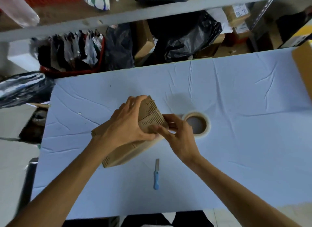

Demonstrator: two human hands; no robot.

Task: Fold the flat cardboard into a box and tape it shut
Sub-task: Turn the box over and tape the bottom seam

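Note:
A brown cardboard box (150, 115) stands tilted on the blue-covered table (236, 95), its end flaps folded shut and facing up toward me. My left hand (128, 123) lies over the box's left side, with fingers curled over the top edge and thumb pressing the lower flap. From the right, my right hand (177, 133) pinches the box's lower right corner. A roll of pale tape (197, 123) lies flat just right of the box, partly behind my right hand.
A small blue-handled utility knife (156, 174) lies on the table in front of the box. A large cardboard piece (303, 66) juts in at the far right edge. Beyond the table stand shelves with black bags, boxes and a red basket (70, 69).

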